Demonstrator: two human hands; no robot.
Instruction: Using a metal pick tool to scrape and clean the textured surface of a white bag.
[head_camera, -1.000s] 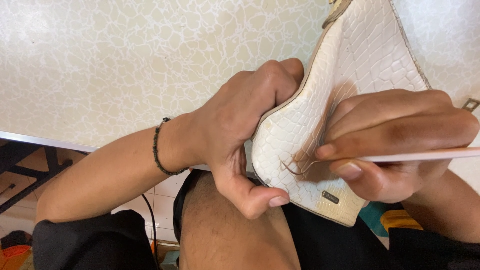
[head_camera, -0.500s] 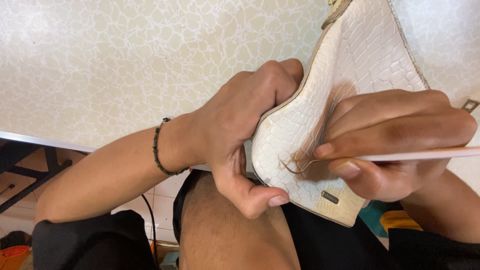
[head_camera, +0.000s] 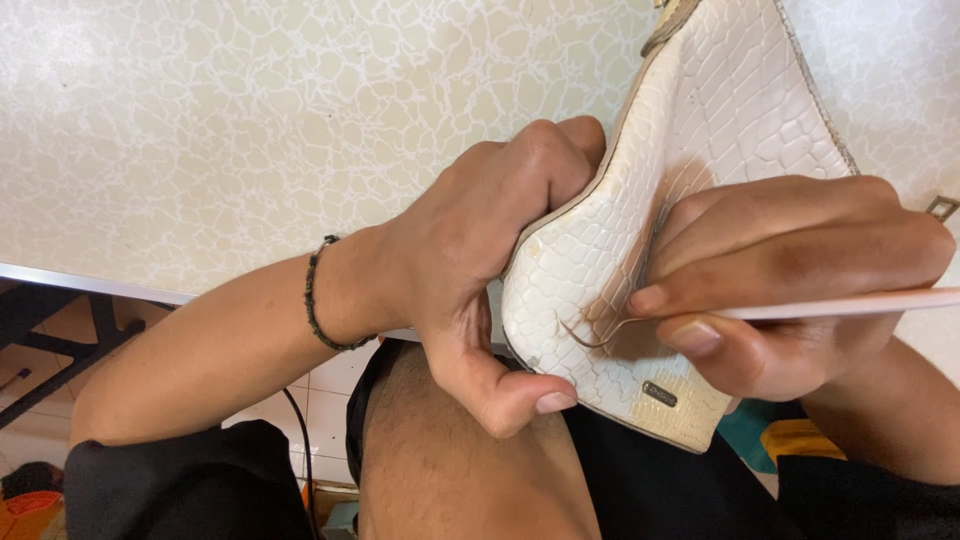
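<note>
My left hand (head_camera: 485, 250) grips the rounded lower corner of a cream, scale-embossed leather bag (head_camera: 720, 130), thumb pressed under its bottom edge. My right hand (head_camera: 790, 275) lies over the bag's face and pinches a thin white-handled tool (head_camera: 850, 303). The tool's bent metal hook tip (head_camera: 585, 338) touches the leather near the corner. A small metal tag (head_camera: 658, 393) sits on the bag just below the tip. A dark beaded bracelet (head_camera: 318, 300) circles my left wrist.
A pale table top (head_camera: 250, 130) with a cracked-stone pattern fills the upper view; its metal edge (head_camera: 90, 283) runs along the left. My bare knee (head_camera: 450, 470) and black shorts are below. A dark cable (head_camera: 303, 450) and tiled floor lie beneath the table.
</note>
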